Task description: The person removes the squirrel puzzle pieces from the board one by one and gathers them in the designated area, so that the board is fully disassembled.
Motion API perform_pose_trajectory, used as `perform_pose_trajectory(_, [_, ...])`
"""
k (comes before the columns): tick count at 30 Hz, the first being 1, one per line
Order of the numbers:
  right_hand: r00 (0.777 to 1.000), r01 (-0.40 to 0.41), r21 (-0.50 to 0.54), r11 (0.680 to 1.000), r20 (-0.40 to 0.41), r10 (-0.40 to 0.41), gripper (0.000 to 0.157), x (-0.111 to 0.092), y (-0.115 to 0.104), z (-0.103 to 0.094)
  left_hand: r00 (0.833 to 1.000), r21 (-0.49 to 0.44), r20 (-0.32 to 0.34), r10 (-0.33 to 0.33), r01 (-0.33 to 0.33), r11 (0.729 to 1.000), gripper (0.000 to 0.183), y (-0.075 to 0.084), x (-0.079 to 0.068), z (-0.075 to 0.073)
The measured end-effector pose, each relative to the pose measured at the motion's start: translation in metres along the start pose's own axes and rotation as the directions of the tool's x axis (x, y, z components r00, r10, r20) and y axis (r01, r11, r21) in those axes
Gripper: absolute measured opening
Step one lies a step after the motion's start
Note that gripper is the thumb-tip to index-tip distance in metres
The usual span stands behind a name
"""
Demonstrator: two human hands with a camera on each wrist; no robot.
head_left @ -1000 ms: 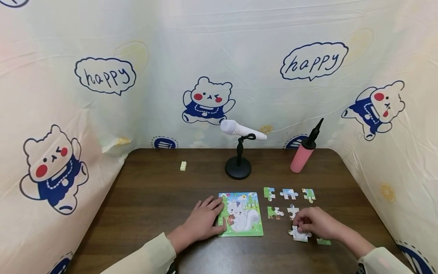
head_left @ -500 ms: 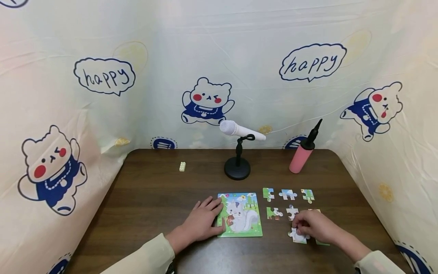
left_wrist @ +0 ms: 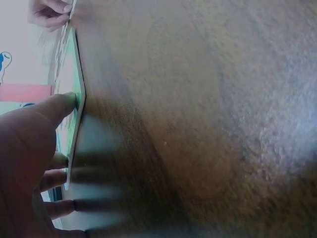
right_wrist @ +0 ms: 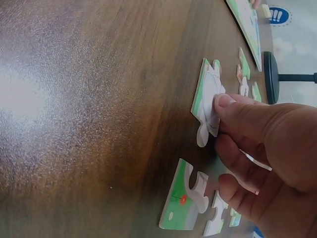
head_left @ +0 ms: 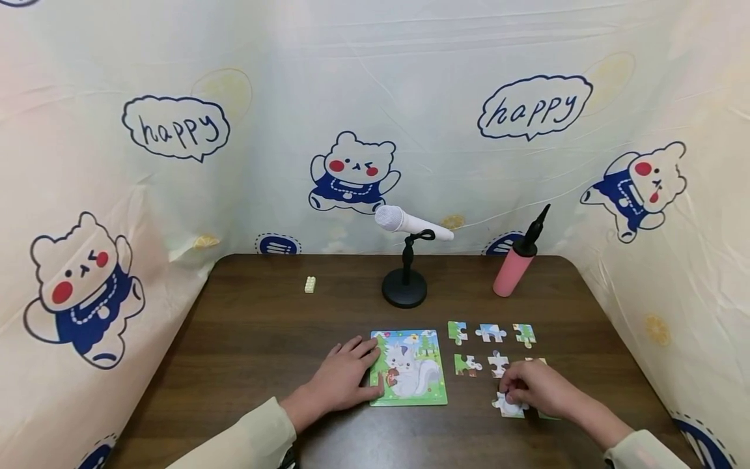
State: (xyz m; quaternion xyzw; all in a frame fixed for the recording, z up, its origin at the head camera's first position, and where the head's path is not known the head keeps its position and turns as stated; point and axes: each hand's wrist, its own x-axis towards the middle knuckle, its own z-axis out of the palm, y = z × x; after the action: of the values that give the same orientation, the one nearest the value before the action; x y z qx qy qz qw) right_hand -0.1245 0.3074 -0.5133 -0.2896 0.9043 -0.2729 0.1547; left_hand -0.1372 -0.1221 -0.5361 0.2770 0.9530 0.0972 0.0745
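Note:
My left hand (head_left: 346,378) rests with straight, spread fingers on the left edge of a squirrel picture board (head_left: 417,365). In the left wrist view its thumb (left_wrist: 67,103) presses on the board's near edge. My right hand (head_left: 541,389) pinches a jigsaw piece (head_left: 509,406) between thumb and forefinger. That piece, white with a green edge, shows close up in the right wrist view. Beside it lies a green jigsaw piece (right_wrist: 173,210) with a red flower, mostly hidden under the right hand in the head view. More jigsaw pieces (head_left: 491,333) lie in rows just beyond.
A white microphone (head_left: 410,223) on a black stand (head_left: 404,288) is at the back of the brown table (head_left: 263,326). A pink hand pump (head_left: 512,270) with a black nozzle stands back right, a small cream toy brick (head_left: 310,284) back left. Printed cloth surrounds the table.
My right hand has shifted slightly toward me, uncovering part of a piece behind it, and keeps its pinch on the jigsaw piece. The left hand stays on the board.

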Motion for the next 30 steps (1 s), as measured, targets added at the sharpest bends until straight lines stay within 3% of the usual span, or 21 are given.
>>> perform_pose_trajectory(7, [0.999, -0.015, -0.003, 1.0, 0.028, 0.015, 0.004, 0.011, -0.01, -0.009, 1.0, -0.02, 0.023, 0.018, -0.018, 1.0, 0.079, -0.001, -0.001, -0.008])
perform_pose_trajectory(14, [1.0, 0.017, -0.054, 0.998, 0.022, -0.016, 0.008, 0.048, -0.042, -0.012, 0.999, -0.033, 0.045, 0.03, -0.029, 0.999, 0.074, -0.004, 0.003, -0.015])
perform_pose_trajectory(23, [0.996, 0.07, -0.061, 0.996, 0.067, -0.066, 0.024, 0.111, -0.097, 0.009, 1.0, -0.04, 0.01, 0.001, 0.0, 0.999, 0.071, -0.009, 0.012, -0.024])
perform_pose_trajectory(30, [0.989, 0.122, -0.073, 0.99, 0.094, -0.115, 0.027, 0.139, -0.119, 0.034, 1.0, -0.021, -0.02, -0.019, 0.019, 1.0, 0.071, -0.018, 0.024, -0.024])
